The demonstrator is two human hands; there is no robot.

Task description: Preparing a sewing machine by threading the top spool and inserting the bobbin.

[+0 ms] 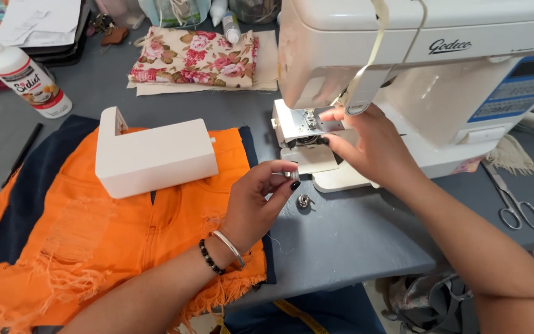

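Note:
My left hand [256,201] pinches a small silver bobbin [291,175] between thumb and fingertips, just left of the sewing machine's open bobbin area [305,141]. My right hand [369,145] reaches under the white sewing machine [440,68], fingertips touching the metal needle plate [307,122] and the open cover [310,159]. A small metal bobbin case [305,201] lies on the grey table [341,241] below my left fingers. The left wrist wears a silver bangle and a black bead bracelet.
Orange frayed denim shorts [112,241] lie over dark blue cloth at the left, with the machine's white detached extension box [152,154] on top. Folded floral fabric [196,59], a white glue bottle [23,74] and a black pen [23,153] lie behind. Scissors [514,204] lie at the right.

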